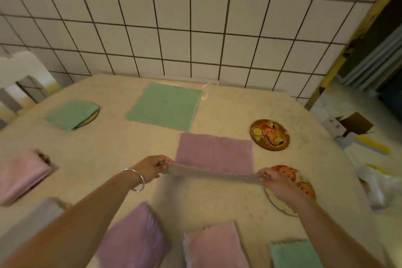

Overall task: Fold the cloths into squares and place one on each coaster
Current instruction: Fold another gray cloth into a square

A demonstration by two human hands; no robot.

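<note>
Nearest, along the bottom edge: three flat cloths, two mauve (134,239) (214,246) and one green (293,253), soft terry with fuzzy edges. Beyond them, left hand (152,167) and right hand (275,183), fingers pinched shut on the near corners of a mauve cloth (214,154), near edge lifted and stretched taut, far part flat on the speckled bench (113,143). Close under the right hand, a round printed coaster (304,189), partly hidden; a second bare coaster (269,134) farther back. Likely risks: uneven pull skewing the fold into a lopsided rectangle, limp fabric sagging between the hands, corners slipping from the pinch. Folded green cloth (71,114) and folded pink cloth (22,175) at left, each apparently on a coaster.
</note>
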